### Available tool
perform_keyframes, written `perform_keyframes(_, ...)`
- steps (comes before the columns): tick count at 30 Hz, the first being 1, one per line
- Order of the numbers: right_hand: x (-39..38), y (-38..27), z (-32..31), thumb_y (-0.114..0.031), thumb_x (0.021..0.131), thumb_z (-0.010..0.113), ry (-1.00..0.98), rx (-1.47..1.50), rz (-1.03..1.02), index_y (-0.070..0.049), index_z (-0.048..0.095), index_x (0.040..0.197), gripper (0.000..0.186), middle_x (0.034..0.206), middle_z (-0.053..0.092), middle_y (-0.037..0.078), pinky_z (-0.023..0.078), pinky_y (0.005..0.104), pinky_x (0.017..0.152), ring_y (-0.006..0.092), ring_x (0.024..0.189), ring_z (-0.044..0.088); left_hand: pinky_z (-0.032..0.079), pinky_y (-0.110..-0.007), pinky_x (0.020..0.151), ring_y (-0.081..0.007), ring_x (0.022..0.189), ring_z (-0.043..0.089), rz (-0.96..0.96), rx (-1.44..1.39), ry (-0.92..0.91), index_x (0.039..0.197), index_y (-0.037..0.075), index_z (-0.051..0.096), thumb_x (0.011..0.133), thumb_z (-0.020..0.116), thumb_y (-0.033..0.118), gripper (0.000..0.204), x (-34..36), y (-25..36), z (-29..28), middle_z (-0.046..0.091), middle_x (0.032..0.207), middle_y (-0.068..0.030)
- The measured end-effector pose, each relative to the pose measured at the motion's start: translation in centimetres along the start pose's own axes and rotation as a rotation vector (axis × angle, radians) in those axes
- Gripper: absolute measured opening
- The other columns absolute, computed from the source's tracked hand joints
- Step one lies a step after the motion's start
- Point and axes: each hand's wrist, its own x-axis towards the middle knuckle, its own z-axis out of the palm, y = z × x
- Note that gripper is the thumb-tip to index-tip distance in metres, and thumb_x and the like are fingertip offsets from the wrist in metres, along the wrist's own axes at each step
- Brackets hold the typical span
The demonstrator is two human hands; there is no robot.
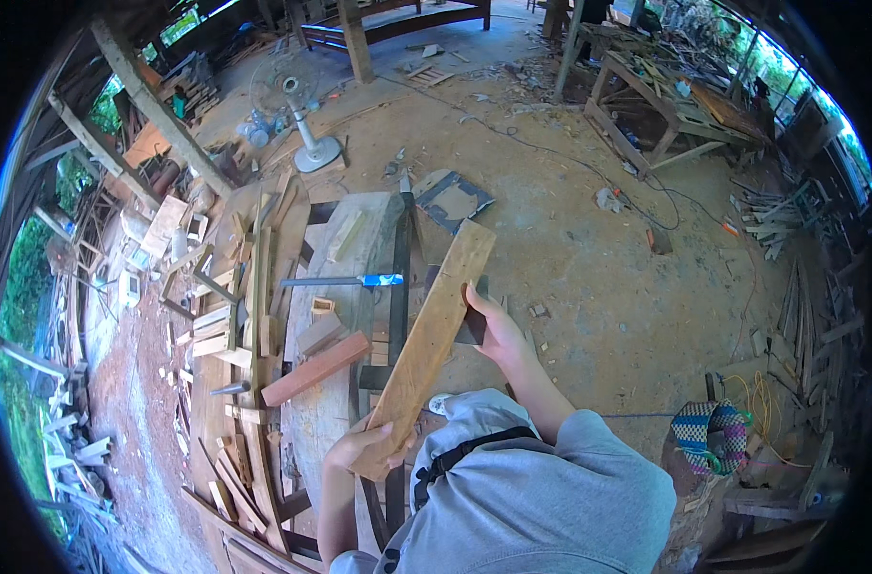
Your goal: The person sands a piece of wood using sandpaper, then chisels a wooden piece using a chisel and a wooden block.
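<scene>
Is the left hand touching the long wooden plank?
Touching. The head view shows the left hand with its fingers wrapped around the near end of the long wooden plank.

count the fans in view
1: a pedestal fan stands on the floor at upper left, beyond the workbench. Others may be hidden in the clutter.

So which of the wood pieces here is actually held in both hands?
The long pale plank: left hand grips its near end, right hand its side. The reddish block lies untouched.

Light: soft daylight entered from open sides beyond the fan point(297, 105)
Shadows: faint
Edges: bent, black-vignetted, blue-fringed
Focus: fairly sharp
</scene>
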Motion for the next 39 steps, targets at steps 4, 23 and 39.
perform_keyframes(4,1.0,0.9,0.8,-0.038,0.087,0.048,-0.095,0.147,0.112,-0.006,0.045,0.118,0.044,0.112,0.054,0.007,0.041,0.0351,0.088,0.0189,0.103,0.053,0.038,-0.028,0.05,-0.0185,0.056,0.043,0.104,-0.222,0.147,0.124,0.002,0.032,0.082,0.055,0.017,0.05,-1.3,-1.0,1.7,0.048,0.086,-0.0169)
perform_keyframes(23,-3.2,2.7,7.2,-0.017,0.076,0.059,-0.73,-1.607,-0.717,-0.016,0.035,0.132,0.061,0.139,0.029,0.006,0.021,0.0408,0.106,0.0215,0.129,0.025,0.041,-0.028,0.051,-0.0163,0.055,0.048,0.333,-0.104,0.408,0.109,0.001,0.043,0.078,0.051,0.005,0.032,0.4,-2.1,2.5,0.053,0.081,-0.0104)
perform_keyframes(39,0.0,1.9,5.2,-0.018,0.08,0.056,-0.54,-1.593,-0.77,-0.017,0.029,0.135,0.06,0.143,0.02,0.006,0.016,0.0435,0.107,0.0237,0.131,0.018,0.043,-0.029,0.052,-0.0185,0.056,0.049,0.26,-0.004,0.357,0.111,0.001,0.042,0.078,0.049,0.002,0.033,0.7,-3.0,2.9,0.052,0.082,-0.012)
